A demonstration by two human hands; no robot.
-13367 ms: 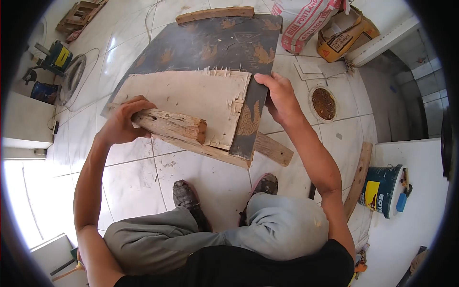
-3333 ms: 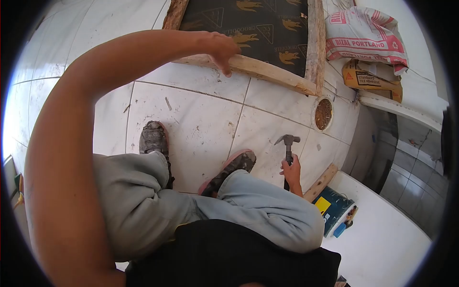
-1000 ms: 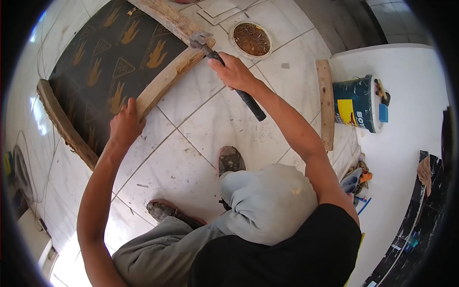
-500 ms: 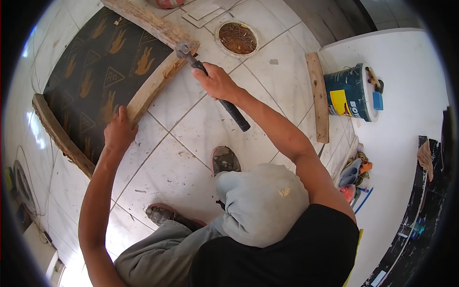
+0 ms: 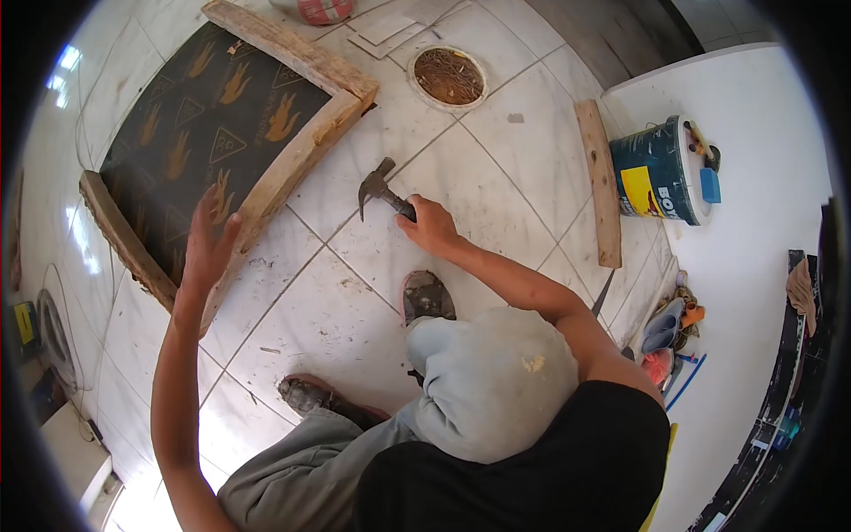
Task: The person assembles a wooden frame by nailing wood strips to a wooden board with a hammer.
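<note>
A black panel point(image 5: 177, 133) with orange printed marks lies on the tiled floor, with wooden strips along its edges. The near strip point(image 5: 292, 160) meets the upper strip point(image 5: 284, 44) at a corner; a third strip point(image 5: 128, 239) runs along the left edge. My left hand point(image 5: 209, 244) is at the near strip and the panel, fingers apart and holding nothing. In my right hand point(image 5: 429, 225) is the handle of a claw hammer point(image 5: 377, 184), its head over the tiles right of the near strip.
A round container point(image 5: 449, 76) of nails or debris stands beyond the hammer. At right are a loose board point(image 5: 599, 182), a dark green bucket point(image 5: 654, 173) and a white wall point(image 5: 736, 266). My shoes point(image 5: 428, 297) rest on the floor.
The hammer has left the wooden corner, moving down and towards me, and its head has turned. My left hand has let go of the near strip and its fingers have spread.
</note>
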